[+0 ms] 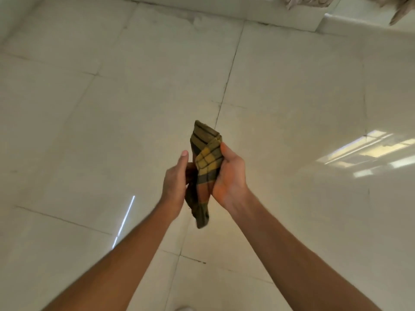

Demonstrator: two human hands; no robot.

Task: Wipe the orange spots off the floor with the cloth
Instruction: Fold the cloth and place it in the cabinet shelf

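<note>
A checked cloth (pixel 205 162) in yellow, olive and orange is bunched up between both hands, held in the air above the floor. My right hand (pixel 229 176) grips its right side with the thumb on top. My left hand (pixel 175 182) holds its left side, fingers curled behind the fabric and thumb pointing up. One end of the cloth sticks up above the hands, the other hangs below them. The floor (pixel 112 131) is glossy cream tile with dark grout lines. No orange spots show on the tiles in view.
A low white step or ledge (pixel 269 16) runs along the far edge of the floor. Pale fabric (pixel 314 2) hangs at the top right. Window light reflects off the tiles at right (pixel 368 151). A white shape (pixel 184 308) peeks in at the bottom edge.
</note>
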